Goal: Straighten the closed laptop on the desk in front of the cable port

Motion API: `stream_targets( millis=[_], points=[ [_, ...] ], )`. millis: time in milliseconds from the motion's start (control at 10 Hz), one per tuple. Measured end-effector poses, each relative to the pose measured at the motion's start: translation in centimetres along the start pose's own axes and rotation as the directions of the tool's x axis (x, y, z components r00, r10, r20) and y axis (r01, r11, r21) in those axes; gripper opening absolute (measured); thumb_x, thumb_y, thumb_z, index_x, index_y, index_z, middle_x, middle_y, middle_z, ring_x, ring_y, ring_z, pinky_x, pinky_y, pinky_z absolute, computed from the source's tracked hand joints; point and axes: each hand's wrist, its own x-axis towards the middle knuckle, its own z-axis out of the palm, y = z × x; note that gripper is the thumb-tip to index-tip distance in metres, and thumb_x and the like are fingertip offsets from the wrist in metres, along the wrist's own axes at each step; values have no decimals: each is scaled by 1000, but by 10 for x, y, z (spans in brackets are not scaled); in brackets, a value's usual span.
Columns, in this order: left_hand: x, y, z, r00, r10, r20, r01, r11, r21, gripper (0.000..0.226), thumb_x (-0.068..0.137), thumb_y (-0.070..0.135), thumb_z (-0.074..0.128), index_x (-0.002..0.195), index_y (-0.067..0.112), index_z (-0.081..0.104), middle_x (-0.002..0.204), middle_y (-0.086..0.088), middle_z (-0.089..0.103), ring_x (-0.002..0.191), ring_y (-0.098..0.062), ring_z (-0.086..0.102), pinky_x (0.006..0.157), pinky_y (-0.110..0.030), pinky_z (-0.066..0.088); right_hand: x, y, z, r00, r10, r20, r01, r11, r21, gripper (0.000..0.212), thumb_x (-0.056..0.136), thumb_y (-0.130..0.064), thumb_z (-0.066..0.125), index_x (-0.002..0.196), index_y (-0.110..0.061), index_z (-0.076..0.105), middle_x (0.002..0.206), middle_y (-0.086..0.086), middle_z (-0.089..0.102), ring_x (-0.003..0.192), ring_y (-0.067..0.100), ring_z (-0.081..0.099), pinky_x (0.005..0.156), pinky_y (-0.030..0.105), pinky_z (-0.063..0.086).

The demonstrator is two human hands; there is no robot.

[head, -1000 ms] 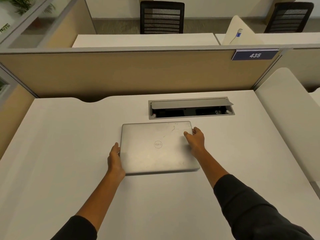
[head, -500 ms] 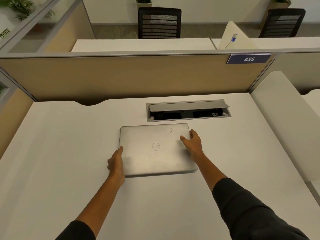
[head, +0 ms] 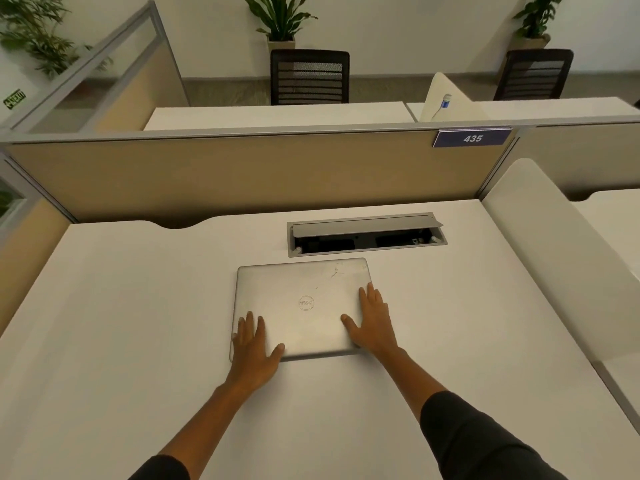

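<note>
Desk [head: 121,306]: white, flat, bare around the work area. Cable port [head: 367,235] recessed toward the far edge, flap raised, dark cavity exposed.

Laptop [head: 304,296]: closed, silver, lying flat on the desk just in front of the cable port, offset a little to its left. Far edge near the port frame, not touching it. Edges close to parallel with the port; judged nearly straight, any remaining skew slight.

Left hand [head: 254,348]: flat on the lid at the near left corner, fingers spread and extended, thumb along the near edge. Pressing, not gripping. Right hand [head: 375,323]: flat on the lid's right side, fingers splayed toward the far right corner, heel over the near right corner. Nothing grasped by either hand.

Risks, as judged: uneven palm pressure likely to rotate the laptop out of line again. Excess forward push likely to run the far edge over the port frame or against the raised flap. Palms slipping on smooth metal likely to spoil any fine correction.
</note>
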Motion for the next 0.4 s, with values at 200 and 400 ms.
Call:
stream_targets(
  millis=[200, 400],
  points=[
    [-15, -3, -6, 989, 145, -36, -140, 982, 125, 91, 107, 53, 37, 167, 7, -14, 173, -12, -34, 158, -27, -36, 132, -47, -17, -20, 2, -6, 998, -39, 54, 43, 997, -71, 81, 109, -48, 40, 167, -8, -1, 176, 7, -11, 164, 24, -10, 133, 44, -2],
    [-21, 15, -52, 936, 259, -238, -217, 958, 189, 110, 84, 85, -9, 165, 10, -17, 170, -8, -35, 162, -27, -27, 131, -41, -17, -32, -22, -35, 981, -141, -133, 140, 990, -22, 68, 112, -43, 28, 168, -15, 4, 176, 1, -6, 165, 20, -6, 134, 40, 4]
  ],
)
